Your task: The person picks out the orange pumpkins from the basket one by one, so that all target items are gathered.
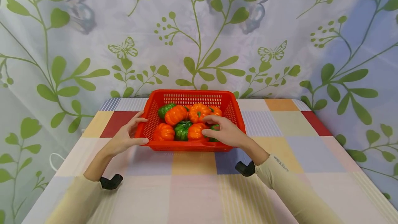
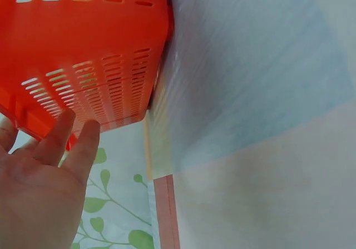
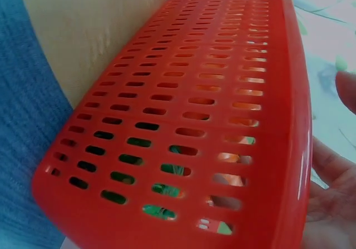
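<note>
Findings: A red rectangular plastic basket with slotted walls (image 1: pixel 191 143) stands near the back edge of a table covered in patchwork-patterned cloth (image 1: pixel 194 196). Inside it lie glossy, ribbed, pumpkin-shaped orange pieces (image 1: pixel 175 115) and green pieces (image 1: pixel 182 131), crowded together and partly overlapping.

Left hand (image 1: pixel 122 137): at the basket's left side, fingers on the side rim and thumb at the near corner. The grip is spread along the edge and does not appear clenched. Right hand (image 1: pixel 226 131): reaches over the near rim at the right, thumb and fingers parted above the front-right pieces. The grip has closed on nothing; actual contact with a piece cannot be told.

Hazards, in this inspector's judgement:
1. Slip. The smooth, rounded surfaces could roll out of a shallow pinch.
2. Disturbance. With pieces packed so tightly, drawing one up could shift or lift its neighbours.
3. Basket movement. The loose left grip may not prevent sliding or tipping if the right forearm presses on the near rim; a backward push would carry the basket toward the leaf-printed curtain (image 1: pixel 199 63).
4. Snagging. The black wrist-worn device on the right arm (image 1: pixel 245 168) could catch the rim during a deeper reach.
</note>
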